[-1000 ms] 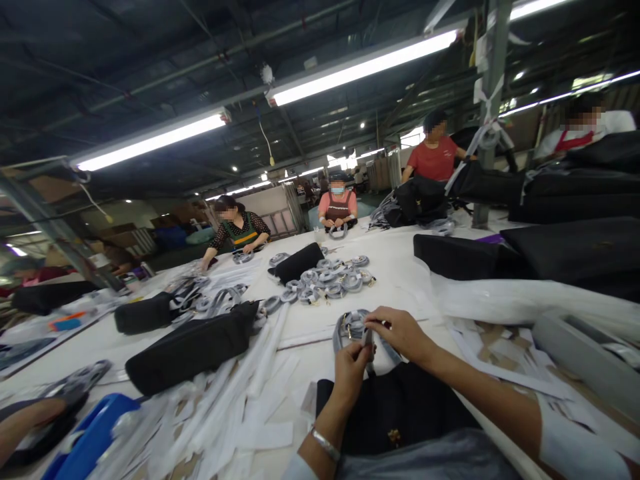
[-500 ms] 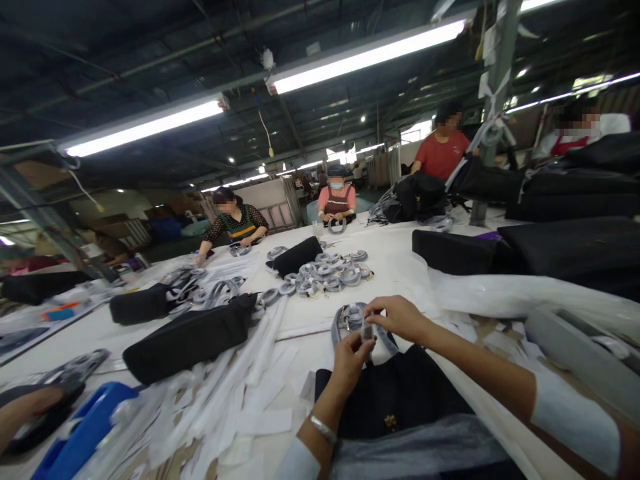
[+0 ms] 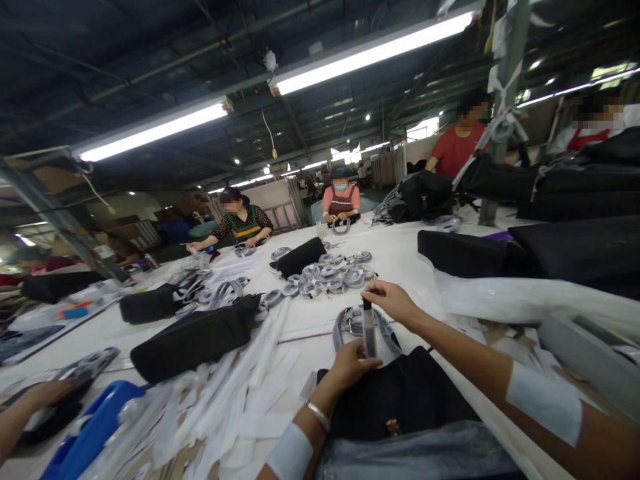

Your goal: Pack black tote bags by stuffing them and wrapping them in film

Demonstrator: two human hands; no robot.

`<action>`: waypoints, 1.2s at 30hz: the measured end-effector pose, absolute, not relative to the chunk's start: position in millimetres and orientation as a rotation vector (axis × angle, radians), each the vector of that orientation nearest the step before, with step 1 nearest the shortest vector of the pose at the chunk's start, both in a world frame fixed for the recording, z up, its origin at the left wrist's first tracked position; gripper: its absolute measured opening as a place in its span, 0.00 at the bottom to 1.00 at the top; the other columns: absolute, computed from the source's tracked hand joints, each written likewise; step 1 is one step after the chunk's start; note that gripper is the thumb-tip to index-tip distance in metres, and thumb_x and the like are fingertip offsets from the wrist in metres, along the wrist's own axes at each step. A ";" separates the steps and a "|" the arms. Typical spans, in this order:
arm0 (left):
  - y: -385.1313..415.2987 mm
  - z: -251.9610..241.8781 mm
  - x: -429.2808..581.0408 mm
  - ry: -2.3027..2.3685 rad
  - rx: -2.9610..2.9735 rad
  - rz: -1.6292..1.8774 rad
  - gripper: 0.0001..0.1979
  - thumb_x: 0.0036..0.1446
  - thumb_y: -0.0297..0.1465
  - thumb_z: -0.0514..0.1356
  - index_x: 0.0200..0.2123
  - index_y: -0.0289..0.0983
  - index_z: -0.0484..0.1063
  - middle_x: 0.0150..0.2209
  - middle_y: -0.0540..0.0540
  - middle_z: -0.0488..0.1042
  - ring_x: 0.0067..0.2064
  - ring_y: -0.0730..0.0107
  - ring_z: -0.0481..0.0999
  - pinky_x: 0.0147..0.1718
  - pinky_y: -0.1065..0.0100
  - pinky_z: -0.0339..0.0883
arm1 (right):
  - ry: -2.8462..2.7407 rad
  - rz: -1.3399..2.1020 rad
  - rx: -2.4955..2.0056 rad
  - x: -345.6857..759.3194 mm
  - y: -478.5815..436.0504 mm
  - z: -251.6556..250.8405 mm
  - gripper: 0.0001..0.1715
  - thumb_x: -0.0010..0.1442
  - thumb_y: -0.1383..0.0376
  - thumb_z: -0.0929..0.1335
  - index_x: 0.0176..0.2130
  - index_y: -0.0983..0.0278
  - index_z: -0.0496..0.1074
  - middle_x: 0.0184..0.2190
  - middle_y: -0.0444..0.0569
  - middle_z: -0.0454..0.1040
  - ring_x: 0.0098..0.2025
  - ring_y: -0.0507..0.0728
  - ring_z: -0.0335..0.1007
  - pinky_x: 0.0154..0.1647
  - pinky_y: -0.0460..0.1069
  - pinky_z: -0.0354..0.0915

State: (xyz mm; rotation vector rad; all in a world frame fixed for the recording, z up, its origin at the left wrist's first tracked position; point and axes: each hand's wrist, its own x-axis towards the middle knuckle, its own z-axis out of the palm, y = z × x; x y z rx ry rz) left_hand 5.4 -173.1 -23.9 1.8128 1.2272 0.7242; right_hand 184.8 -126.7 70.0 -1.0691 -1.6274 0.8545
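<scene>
My left hand (image 3: 353, 365) grips the lower part of a short dark strap (image 3: 369, 333), which stands upright and has a clear, shiny wrapping over it. At its upper black end, my right hand (image 3: 393, 303) pinches with thumb and fingers. Directly below lies a black bag (image 3: 400, 393) with a small gold-coloured clasp (image 3: 394, 427) on its front and a translucent sheet (image 3: 410, 453) across its near part. Behind the strap curves a grey-wrapped handle (image 3: 341, 327) with gold-coloured metal pieces inside its loop.
Several coiled, wrapped straps (image 3: 335, 273) lie mid-table beside a black bag (image 3: 300, 257). White paper strips (image 3: 240, 400) and a blue holder (image 3: 95, 427) are on the left, near another person's hand (image 3: 45, 400). A grey bin (image 3: 590, 353) stands right. Co-workers sit across the table.
My right hand has risen slightly and my left hand has dropped, so more of the strap shows between them. A co-worker's arm at the far left has lifted outward.
</scene>
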 end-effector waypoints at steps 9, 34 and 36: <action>-145.8 -7.6 15.5 1.178 1.788 0.921 0.21 0.59 0.46 0.59 0.40 0.33 0.79 0.35 0.43 0.79 0.37 0.60 0.77 0.41 0.60 0.71 | -1.551 1.048 -0.968 180.5 -132.0 78.1 0.11 0.55 0.56 0.68 0.33 0.61 0.70 0.30 0.46 0.80 0.36 0.58 0.78 0.43 0.53 0.70; -233.3 18.8 -21.6 1.403 2.157 0.383 0.23 0.58 0.32 0.60 0.58 0.40 0.69 0.49 0.43 0.78 0.46 0.62 0.77 0.48 0.63 0.67 | -1.712 1.602 -0.902 207.6 -281.4 45.7 0.11 0.61 0.57 0.68 0.38 0.62 0.72 0.40 0.51 0.80 0.45 0.61 0.76 0.49 0.53 0.68; -258.4 30.1 -20.5 1.496 2.169 0.371 0.15 0.62 0.35 0.57 0.49 0.39 0.75 0.45 0.43 0.79 0.46 0.58 0.77 0.47 0.61 0.67 | -1.715 1.621 -0.917 210.4 -286.1 36.3 0.11 0.62 0.57 0.68 0.39 0.62 0.72 0.41 0.51 0.80 0.46 0.60 0.75 0.49 0.54 0.68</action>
